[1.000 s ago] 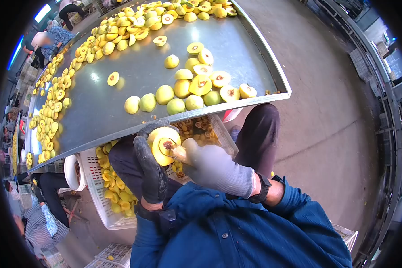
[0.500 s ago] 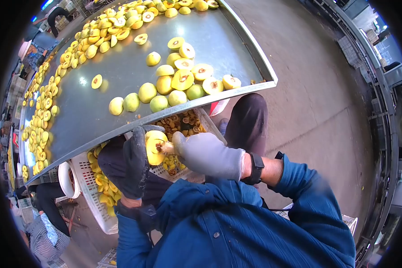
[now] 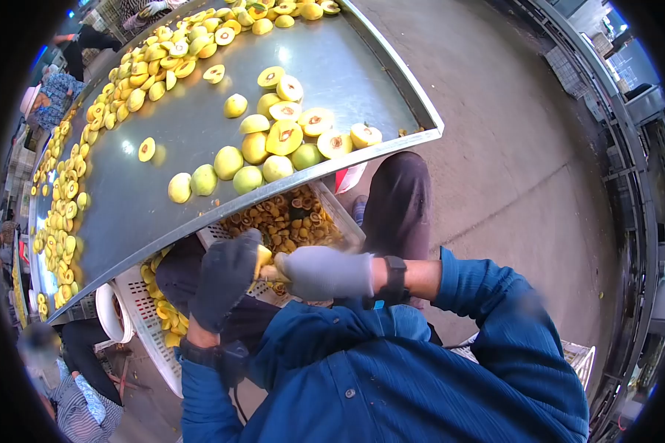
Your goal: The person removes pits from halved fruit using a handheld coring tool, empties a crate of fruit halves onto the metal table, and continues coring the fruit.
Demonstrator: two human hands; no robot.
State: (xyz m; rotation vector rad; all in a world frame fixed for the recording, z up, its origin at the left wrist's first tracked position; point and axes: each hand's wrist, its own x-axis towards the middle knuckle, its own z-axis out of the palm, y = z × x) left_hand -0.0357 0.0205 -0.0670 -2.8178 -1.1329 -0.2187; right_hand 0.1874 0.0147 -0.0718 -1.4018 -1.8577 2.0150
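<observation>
My left hand (image 3: pixel 225 277), in a dark glove, is closed around a yellow peach half (image 3: pixel 263 256); the glove hides most of the fruit. Facing it, my right hand (image 3: pixel 325 273) wears a grey glove and grips a short tool with a light brown shaft (image 3: pixel 272 273). The tool's tip meets the peach, but the cutting end is hidden. Both hands are over my lap, just above a crate (image 3: pixel 338 207) holding brown pits and peach scraps.
A metal table (image 3: pixel 192 129) with a raised rim carries halved and whole peaches (image 3: pixel 284 138). A white basket (image 3: pixel 137 288) of yellow pieces stands left, beside a white bucket (image 3: pixel 113 314). Other people sit along the far left. My knee (image 3: pixel 397 199) is under the table's corner.
My left hand has turned, so the peach's cut face no longer shows. Both hands have moved lower, toward my body, uncovering more of the pit crate. The view has shifted slightly.
</observation>
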